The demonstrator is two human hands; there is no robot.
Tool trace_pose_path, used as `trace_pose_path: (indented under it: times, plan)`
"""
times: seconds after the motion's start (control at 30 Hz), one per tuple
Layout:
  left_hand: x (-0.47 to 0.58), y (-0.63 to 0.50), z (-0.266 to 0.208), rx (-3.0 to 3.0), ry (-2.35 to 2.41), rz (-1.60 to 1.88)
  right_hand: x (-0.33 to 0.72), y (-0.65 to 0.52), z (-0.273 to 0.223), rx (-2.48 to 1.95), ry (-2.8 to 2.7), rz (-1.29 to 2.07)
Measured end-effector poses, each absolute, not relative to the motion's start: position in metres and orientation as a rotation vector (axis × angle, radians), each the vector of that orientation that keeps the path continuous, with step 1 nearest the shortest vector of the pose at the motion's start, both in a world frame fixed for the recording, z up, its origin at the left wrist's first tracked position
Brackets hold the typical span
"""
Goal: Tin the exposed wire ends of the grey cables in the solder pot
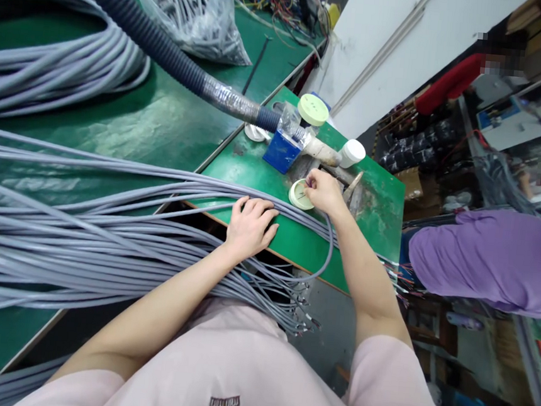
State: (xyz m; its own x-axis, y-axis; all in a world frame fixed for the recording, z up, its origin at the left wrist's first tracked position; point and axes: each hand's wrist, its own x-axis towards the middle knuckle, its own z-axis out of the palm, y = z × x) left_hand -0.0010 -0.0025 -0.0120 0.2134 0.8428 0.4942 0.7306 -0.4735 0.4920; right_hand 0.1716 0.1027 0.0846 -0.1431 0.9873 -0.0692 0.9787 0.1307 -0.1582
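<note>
My left hand lies with its fingers spread on a bundle of grey cables near the edge of the green bench. My right hand is closed in a pinch over a small pale-yellow round dish. A grey cable bends up in a loop to this hand, and thin dark wire ends show below the fingertips at the dish. The exact grip on the cable is hidden by the fingers. More grey cables with stripped ends hang off the bench in front of me.
Behind the dish stand a blue box with a ribbed hose, a pale-yellow lid and a white tub. A plastic bag of cable pieces lies farther back. A person in a purple top is at the right.
</note>
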Motion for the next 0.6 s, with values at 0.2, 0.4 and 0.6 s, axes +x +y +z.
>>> trace_pose_path:
  times: [0.2,0.4,0.6]
  plan:
    - [-0.001,-0.002,-0.012,2.356,1.534,1.105,0.169,0.102,0.080,-2.066,-2.379,0.142]
    - [-0.001,-0.003,-0.013,2.327,1.524,1.093,0.186,0.107,0.090,-1.938,-2.234,0.335]
    - [-0.001,-0.002,-0.013,2.292,1.492,1.116,0.235,0.124,0.094,-1.905,-1.741,0.588]
